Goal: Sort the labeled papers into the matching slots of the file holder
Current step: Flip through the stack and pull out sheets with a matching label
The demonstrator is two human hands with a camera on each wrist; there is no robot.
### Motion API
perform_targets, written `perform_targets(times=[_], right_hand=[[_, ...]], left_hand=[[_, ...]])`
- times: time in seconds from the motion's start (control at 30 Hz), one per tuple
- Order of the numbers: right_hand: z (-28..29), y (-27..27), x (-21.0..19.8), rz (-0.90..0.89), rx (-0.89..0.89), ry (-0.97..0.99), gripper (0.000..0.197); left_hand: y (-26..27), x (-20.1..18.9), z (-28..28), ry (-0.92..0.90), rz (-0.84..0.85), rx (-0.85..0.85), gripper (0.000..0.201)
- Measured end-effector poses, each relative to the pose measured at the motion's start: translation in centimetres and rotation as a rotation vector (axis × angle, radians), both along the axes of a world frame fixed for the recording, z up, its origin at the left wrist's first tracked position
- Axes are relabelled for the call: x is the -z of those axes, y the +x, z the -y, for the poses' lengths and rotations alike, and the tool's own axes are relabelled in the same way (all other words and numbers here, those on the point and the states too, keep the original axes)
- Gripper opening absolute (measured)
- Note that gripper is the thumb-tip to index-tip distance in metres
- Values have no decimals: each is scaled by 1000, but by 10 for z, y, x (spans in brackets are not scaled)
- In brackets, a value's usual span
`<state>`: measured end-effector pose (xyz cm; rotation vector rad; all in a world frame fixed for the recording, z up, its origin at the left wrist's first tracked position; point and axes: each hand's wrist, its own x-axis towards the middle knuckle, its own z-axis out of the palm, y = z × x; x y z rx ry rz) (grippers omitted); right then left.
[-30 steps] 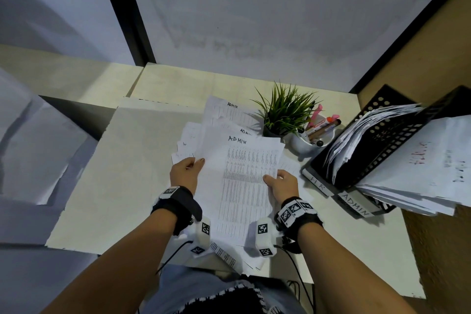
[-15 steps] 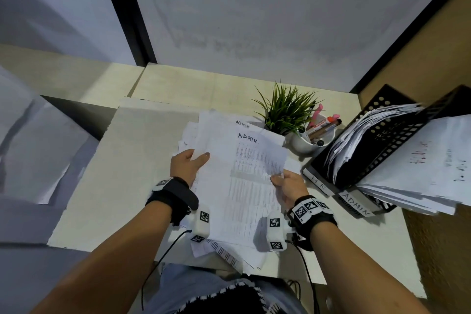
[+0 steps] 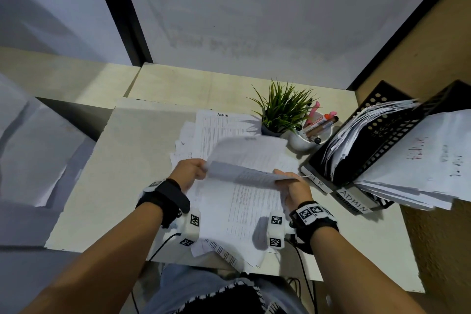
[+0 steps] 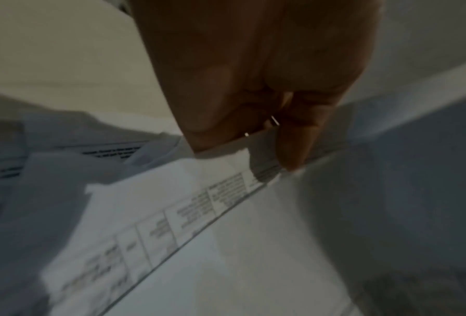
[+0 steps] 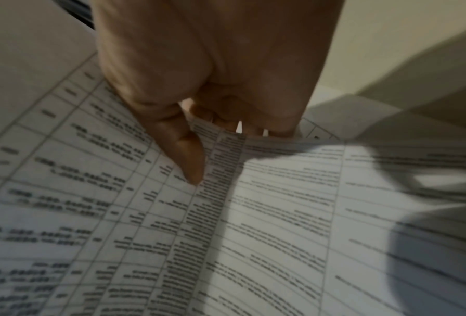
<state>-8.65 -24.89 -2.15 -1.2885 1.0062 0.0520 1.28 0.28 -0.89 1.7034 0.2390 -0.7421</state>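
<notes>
Both hands hold one printed white sheet (image 3: 248, 154) above the paper pile (image 3: 237, 214) at the desk's near edge. The sheet is bowed and blurred, so its label is unreadable. My left hand (image 3: 201, 168) pinches its left edge, and the thumb and fingers (image 4: 288, 149) show close up in the left wrist view. My right hand (image 3: 283, 179) pinches the right edge, thumb (image 5: 188, 158) on top of the sheet (image 5: 280, 192). Another sheet marked ADMIN (image 3: 224, 125) lies flat behind. The black mesh file holder (image 3: 382, 140) stands at the right, with slot labels HR (image 3: 317, 181) and ADMIN (image 3: 355, 202) and papers in its slots.
A small green plant (image 3: 283, 109) and a white cup of pens (image 3: 304, 139) stand between the pile and the holder. Papers (image 3: 420, 160) hang out of the holder's near slot over the desk's right side. A grey wall closes the back.
The top sheet, held flat and readable as ADMIN before, has come up off the pile and bowed between my hands. Both hands moved slightly up and away; a printed sheet beneath now shows.
</notes>
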Motion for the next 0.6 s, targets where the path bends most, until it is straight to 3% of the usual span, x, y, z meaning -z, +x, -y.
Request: perform_targets(times=[0.13,0.23,0.3,0.43,0.6], right_hand=[[-10,3,1,163,122,157,36],[-11,-3,-1,158,143,203,39],[-7,-9,0,153,117,206,39],[-7,-17,10,143,148,229,44],[-2,-19,12,117,168,227,44]], left_hand=[[-5,-1,13,67,-39,145,43],[-1,-2,17,175,-5,223,36],[1,2,19,224,55,220,20],[3,18,24,261,51,113,8],[3,7,38,319,-10,231,24]])
